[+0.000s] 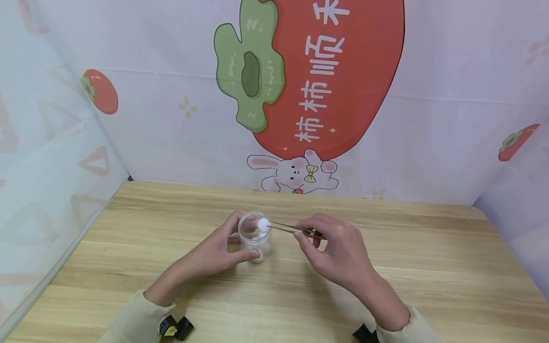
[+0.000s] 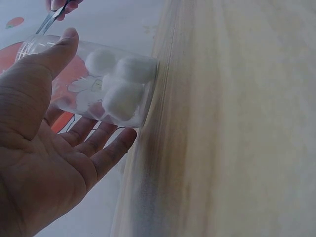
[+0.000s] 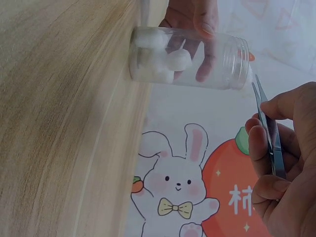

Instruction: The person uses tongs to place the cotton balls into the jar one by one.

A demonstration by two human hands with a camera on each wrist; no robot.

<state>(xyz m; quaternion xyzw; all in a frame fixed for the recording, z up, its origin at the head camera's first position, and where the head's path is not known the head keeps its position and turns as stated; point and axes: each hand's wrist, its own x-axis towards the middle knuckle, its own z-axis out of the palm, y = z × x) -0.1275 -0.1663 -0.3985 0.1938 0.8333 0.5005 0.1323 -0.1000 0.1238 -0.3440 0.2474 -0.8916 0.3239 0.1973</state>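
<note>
My left hand grips a clear jar that stands on the table, thumb on one side and fingers round the other. Several white cotton balls lie at the bottom of the jar. In my right hand is a pair of metal tweezers, pinched between thumb and fingers. The tweezer tips meet a white cotton ball at the jar's mouth in the head view. Only a little white shows by the tips in the right wrist view, so the hold on it is partly hidden.
The wooden table runs back to a printed cloth backdrop with a large red fruit and a rabbit. Similar cloth closes off the left and right sides. Black devices sit by both sleeves.
</note>
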